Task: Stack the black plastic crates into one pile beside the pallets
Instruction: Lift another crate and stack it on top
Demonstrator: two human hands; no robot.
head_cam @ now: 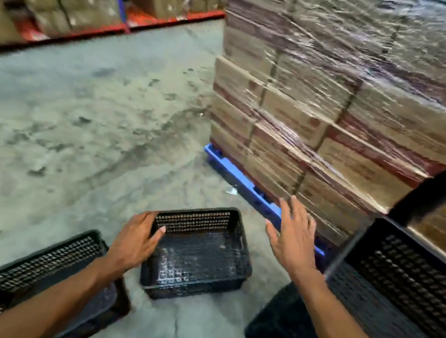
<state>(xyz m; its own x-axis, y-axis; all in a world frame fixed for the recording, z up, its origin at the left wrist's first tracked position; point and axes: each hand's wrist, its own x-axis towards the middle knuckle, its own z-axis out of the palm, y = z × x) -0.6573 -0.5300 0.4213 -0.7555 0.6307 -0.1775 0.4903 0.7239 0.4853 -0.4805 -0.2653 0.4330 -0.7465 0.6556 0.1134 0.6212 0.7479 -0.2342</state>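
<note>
Three black perforated plastic crates are in view on the concrete floor. The middle crate [203, 255] sits upright and empty. My left hand [134, 242] rests on its left rim, fingers curled over the edge. My right hand [294, 237] hovers open above and to the right of it, fingers spread, touching nothing. A second crate [35, 276] lies at the lower left, partly under my left forearm. A taller pile of crates [399, 296] stands at the right, next to the blue pallet [242, 183].
The blue pallet carries a tall block of shrink-wrapped cardboard boxes [342, 99] at the right. Warehouse racking with orange beams [174, 21] and more boxes runs along the back left. Bare concrete floor [76, 132] spreads between them. A dark bar [442, 187] crosses the right edge.
</note>
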